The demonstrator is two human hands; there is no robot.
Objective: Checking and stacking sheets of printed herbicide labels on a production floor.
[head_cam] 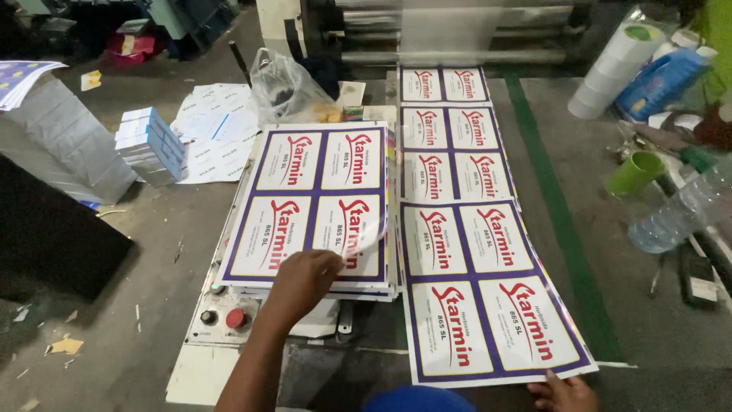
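Left hand [303,281]: rests on the near edge of the stack of printed label sheets [313,202], fingers pinching the corner of the top sheet, which curls upward at that point. Grasping, not flat.

Right hand [563,394]: at the bottom edge of the view, fingertips on the near corner of the long laminated label strip [488,305]; whether it pinches or merely presses cannot be told.

Stack of printed label sheets: lies squared on the machine desk [200,374], just left of the strip, above a control panel with a red button [235,318].

Long laminated label strip: runs from the rollers [450,34] at the far end toward the person, glossy, flat.

Handling note: lifting one sheet cleanly likely calls for peeling from the corner only, keeping the pile beneath square.

Surroundings: green cup [634,172], plastic bottle [679,210], tape rolls [610,72], small blue-and-white boxes [150,145] to the left.
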